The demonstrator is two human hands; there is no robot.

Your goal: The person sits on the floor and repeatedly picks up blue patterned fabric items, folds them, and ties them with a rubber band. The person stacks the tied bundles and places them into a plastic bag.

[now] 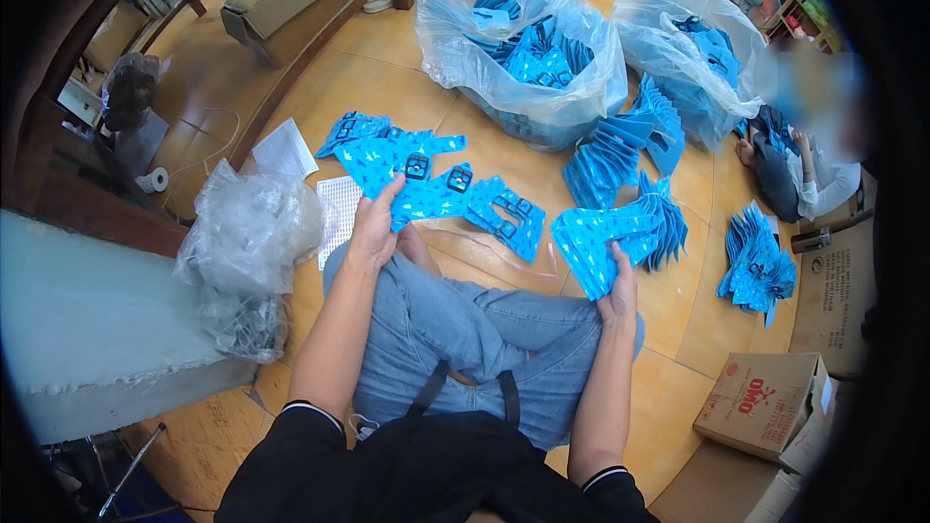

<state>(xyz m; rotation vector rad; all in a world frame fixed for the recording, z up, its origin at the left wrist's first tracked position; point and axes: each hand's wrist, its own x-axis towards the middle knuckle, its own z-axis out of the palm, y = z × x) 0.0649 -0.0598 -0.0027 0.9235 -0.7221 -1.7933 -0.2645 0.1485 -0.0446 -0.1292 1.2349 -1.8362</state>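
Plastic bundle (242, 232), clear, crumpled, far left. Left hand (376, 223) pinches flat blue patterned pieces (372, 161), 2 black square frames (418, 167) showing. Translucent plastic bag (442, 35) of blue contents (542, 56) beyond, between hands. Right hand (618, 296) pinches layered blue patterned stack (591, 238), just past blue jeans (417, 320).

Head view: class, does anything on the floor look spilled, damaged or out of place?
Nothing looks clearly spilled or damaged. Mildly odd: the fanned blue pile at far right sits on the floor apart from the other blue stacks, its edges splayed unevenly.
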